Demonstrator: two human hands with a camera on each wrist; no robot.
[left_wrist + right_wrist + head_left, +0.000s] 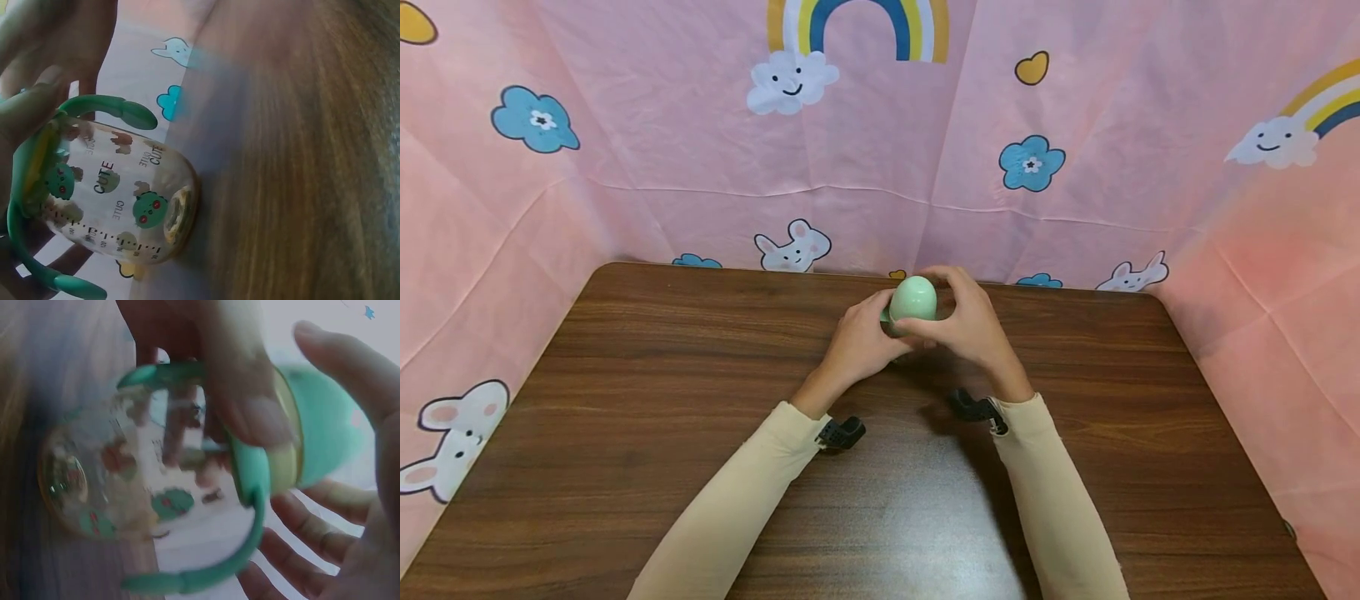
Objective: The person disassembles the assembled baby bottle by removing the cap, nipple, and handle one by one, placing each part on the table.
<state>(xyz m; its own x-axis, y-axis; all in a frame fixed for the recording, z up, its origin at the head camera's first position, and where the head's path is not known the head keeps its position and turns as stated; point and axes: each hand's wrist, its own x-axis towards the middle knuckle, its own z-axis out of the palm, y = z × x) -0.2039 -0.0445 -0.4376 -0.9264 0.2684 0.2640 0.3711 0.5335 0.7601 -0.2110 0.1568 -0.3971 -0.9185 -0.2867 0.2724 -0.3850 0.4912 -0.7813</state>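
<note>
A baby bottle has a clear body printed with small green cartoon figures and the word CUTE. Two curved green handles stick out from its collar. On its top sits a smooth mint-green domed cap. My left hand grips the bottle around its collar, its thumb lying over the ring in the right wrist view. Around the cap my right hand is spread, thumb on one side and fingers on the other. In the right wrist view a gap shows between that thumb and the cap.
The bottle is near the back edge of a dark wooden table. A pink cloth with rainbows, clouds, flowers and rabbits hangs behind and at both sides. Black straps with small mounts are on both wrists.
</note>
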